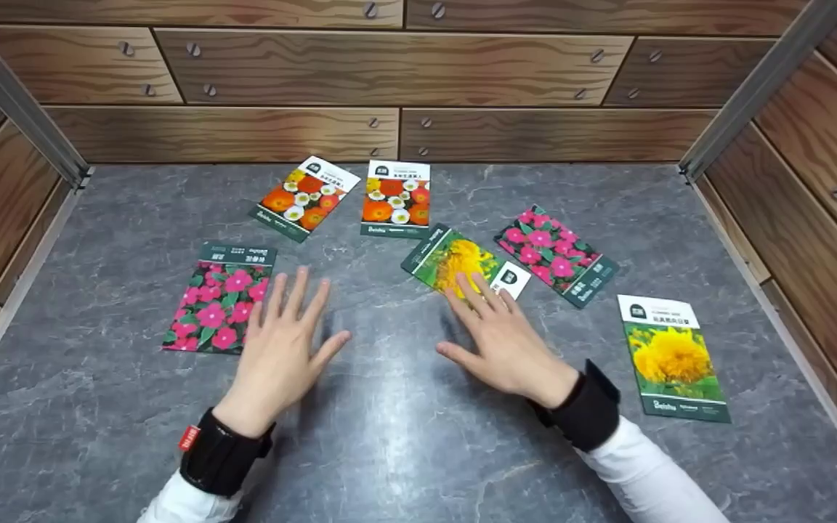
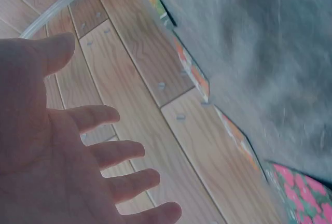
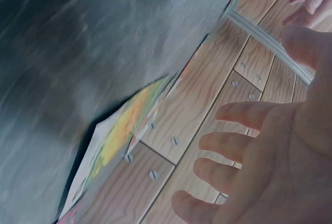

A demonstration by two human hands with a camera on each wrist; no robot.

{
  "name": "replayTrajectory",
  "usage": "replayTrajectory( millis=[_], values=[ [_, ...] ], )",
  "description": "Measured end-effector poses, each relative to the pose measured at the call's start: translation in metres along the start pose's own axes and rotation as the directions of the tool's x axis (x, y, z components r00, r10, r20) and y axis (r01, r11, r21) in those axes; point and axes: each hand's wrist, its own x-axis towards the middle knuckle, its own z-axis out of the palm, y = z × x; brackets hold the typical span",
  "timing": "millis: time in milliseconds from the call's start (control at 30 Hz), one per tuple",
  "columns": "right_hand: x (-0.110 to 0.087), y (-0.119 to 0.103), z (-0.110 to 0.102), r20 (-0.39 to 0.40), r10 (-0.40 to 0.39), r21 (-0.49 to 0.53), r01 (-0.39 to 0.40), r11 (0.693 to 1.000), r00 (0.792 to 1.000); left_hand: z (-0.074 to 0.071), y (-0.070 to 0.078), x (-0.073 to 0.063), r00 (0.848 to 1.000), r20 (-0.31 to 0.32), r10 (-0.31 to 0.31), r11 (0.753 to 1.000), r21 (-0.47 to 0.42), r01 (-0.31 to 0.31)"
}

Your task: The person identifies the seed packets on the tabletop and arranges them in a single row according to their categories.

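Note:
My left hand (image 1: 280,356) is held palm down with its fingers spread, beside a pink-flower seed packet (image 1: 211,312) whose right edge it partly hides in the head view. My right hand (image 1: 502,338), also spread, has its fingertips overlapping a tilted yellow-flower seed packet (image 1: 455,258) there. Both wrist views show a gap between each palm and the grey tabletop, and neither hand holds anything. To the right of that yellow packet lies a second pink-flower packet (image 1: 553,250), at a slant. Another yellow-flower packet (image 1: 673,359) lies farther right, near the right forearm.
Two orange-and-white-flower seed packets, a tilted one (image 1: 306,196) and a straighter one (image 1: 395,200), lie toward the back of the grey tabletop (image 1: 389,436). Wood-patterned panels (image 1: 389,69) stand behind and at both sides, with metal rails (image 1: 760,94) at the corners.

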Motion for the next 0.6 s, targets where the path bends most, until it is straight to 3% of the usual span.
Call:
replayTrajectory(
  millis=[233,600],
  values=[
    [0.026,-0.02,0.009,0.03,-0.055,0.009,0.055,0.998,0.998,-0.006,-0.02,-0.003,0.999,-0.021,-0.045,0.999,-0.006,0.044],
    [0.091,-0.067,0.017,0.177,-0.163,-0.017,0.169,0.986,0.971,-0.015,-0.075,-0.01,0.988,-0.024,-0.155,0.988,-0.006,0.155]
  ],
)
